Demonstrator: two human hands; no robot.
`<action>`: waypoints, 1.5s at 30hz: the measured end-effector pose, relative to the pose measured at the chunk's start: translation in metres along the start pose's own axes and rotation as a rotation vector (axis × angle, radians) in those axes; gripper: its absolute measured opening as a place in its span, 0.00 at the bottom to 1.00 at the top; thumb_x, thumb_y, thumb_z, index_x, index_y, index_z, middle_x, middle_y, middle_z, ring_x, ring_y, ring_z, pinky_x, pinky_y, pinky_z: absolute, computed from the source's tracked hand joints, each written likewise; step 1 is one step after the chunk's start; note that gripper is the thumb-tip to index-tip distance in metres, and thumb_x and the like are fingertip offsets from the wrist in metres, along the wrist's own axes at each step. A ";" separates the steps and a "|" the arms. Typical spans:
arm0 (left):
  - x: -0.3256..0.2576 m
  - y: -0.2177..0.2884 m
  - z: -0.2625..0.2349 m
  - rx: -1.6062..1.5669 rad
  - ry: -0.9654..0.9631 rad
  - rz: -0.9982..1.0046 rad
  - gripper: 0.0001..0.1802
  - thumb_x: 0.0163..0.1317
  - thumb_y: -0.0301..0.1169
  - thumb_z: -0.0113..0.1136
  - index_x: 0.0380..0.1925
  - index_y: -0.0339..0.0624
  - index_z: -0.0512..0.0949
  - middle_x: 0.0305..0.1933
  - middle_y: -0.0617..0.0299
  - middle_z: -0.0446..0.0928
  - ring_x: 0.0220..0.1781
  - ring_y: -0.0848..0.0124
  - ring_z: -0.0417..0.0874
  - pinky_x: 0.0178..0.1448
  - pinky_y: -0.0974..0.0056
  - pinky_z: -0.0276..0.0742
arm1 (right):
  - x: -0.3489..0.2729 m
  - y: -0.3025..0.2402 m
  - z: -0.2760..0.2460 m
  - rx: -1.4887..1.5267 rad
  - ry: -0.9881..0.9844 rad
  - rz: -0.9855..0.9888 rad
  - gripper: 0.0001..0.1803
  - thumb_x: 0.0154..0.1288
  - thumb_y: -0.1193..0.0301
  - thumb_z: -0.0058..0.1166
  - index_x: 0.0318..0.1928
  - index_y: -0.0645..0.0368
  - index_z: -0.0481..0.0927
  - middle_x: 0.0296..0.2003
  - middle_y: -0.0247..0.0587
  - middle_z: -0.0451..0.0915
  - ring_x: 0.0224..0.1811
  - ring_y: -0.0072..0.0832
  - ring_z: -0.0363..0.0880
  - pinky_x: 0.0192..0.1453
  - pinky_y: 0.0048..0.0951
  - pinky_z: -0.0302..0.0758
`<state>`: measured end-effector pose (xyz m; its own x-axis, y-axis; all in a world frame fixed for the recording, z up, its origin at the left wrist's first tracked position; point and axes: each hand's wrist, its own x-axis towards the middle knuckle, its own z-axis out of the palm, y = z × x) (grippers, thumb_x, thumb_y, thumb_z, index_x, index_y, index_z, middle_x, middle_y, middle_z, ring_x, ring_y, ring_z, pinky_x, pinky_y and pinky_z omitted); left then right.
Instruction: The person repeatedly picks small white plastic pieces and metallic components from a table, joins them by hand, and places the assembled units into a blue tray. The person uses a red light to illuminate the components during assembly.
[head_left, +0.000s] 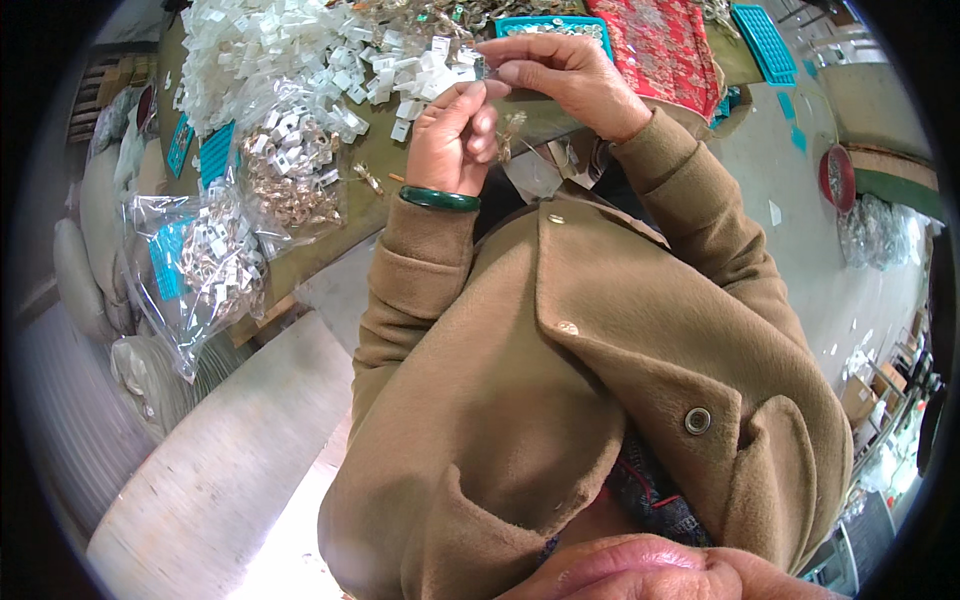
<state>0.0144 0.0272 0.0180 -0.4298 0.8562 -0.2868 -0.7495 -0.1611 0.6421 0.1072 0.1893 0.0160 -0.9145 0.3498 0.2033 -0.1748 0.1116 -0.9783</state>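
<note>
My left hand point(450, 140), with a dark green bangle point(440, 199) at its wrist, is raised over the table's near edge, thumb and fingers pinched together. My right hand point(580, 82) meets it from the right, thumb and forefinger closed at the same spot. Between the fingertips is a small, greyish, partly see-through piece point(481, 68), too small to name. Just beyond the left hand lie loose white square tags point(425, 78), the edge of a large heap of white pieces point(265, 60). A small bundle of tan strings point(511, 133) shows below the right hand.
Two clear plastic bags of small white and brownish pieces, one upper point(290, 175) and one lower point(222, 250), sit at the table's left edge. A turquoise tray point(553, 22) and red patterned cloth point(655, 55) lie at the far right. A red basin point(836, 180) stands off right.
</note>
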 end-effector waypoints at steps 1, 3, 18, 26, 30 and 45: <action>0.000 0.000 0.000 -0.045 -0.044 -0.030 0.11 0.71 0.31 0.51 0.40 0.33 0.79 0.21 0.71 0.68 0.17 0.84 0.62 0.20 0.78 0.58 | -0.002 0.001 -0.001 0.044 -0.040 0.012 0.14 0.69 0.71 0.55 0.52 0.60 0.82 0.38 0.34 0.85 0.42 0.18 0.81 0.48 0.22 0.78; 0.000 0.001 0.000 -0.055 -0.093 -0.099 0.11 0.71 0.31 0.50 0.40 0.33 0.78 0.18 0.71 0.66 0.15 0.84 0.60 0.18 0.78 0.56 | -0.005 0.002 -0.003 0.116 -0.040 0.052 0.14 0.66 0.74 0.58 0.51 0.61 0.82 0.39 0.35 0.84 0.43 0.18 0.80 0.49 0.21 0.77; 0.000 -0.016 0.009 0.100 0.254 -0.040 0.04 0.62 0.26 0.59 0.34 0.39 0.75 0.14 0.69 0.68 0.10 0.82 0.61 0.13 0.76 0.54 | -0.023 0.014 -0.005 -0.167 0.142 -0.012 0.10 0.64 0.72 0.62 0.44 0.63 0.82 0.34 0.30 0.81 0.35 0.17 0.78 0.42 0.21 0.78; 0.000 -0.043 0.019 0.596 0.354 0.366 0.03 0.62 0.24 0.59 0.34 0.38 0.75 0.20 0.67 0.77 0.16 0.83 0.72 0.16 0.76 0.65 | -0.032 0.021 0.010 0.592 0.121 0.358 0.03 0.67 0.74 0.57 0.40 0.57 0.79 0.32 0.25 0.76 0.32 0.13 0.71 0.37 0.16 0.70; 0.004 -0.047 0.008 0.665 0.320 0.432 0.03 0.60 0.23 0.61 0.33 0.38 0.77 0.24 0.69 0.79 0.22 0.84 0.74 0.23 0.76 0.68 | -0.034 0.022 0.009 0.653 0.042 0.397 0.04 0.68 0.74 0.56 0.41 0.55 0.76 0.33 0.23 0.75 0.32 0.12 0.70 0.37 0.16 0.69; 0.049 0.042 -0.027 1.609 0.792 0.493 0.21 0.61 0.51 0.60 0.32 0.43 0.80 0.26 0.57 0.83 0.31 0.61 0.85 0.35 0.57 0.78 | -0.038 0.022 0.012 0.507 0.000 0.365 0.03 0.69 0.73 0.55 0.39 0.56 0.75 0.32 0.24 0.74 0.36 0.14 0.72 0.45 0.19 0.69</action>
<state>-0.0516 0.0493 0.0115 -0.8934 0.4063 0.1919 0.4349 0.6746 0.5965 0.1339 0.1672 -0.0142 -0.9479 0.2821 -0.1477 -0.0027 -0.4708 -0.8822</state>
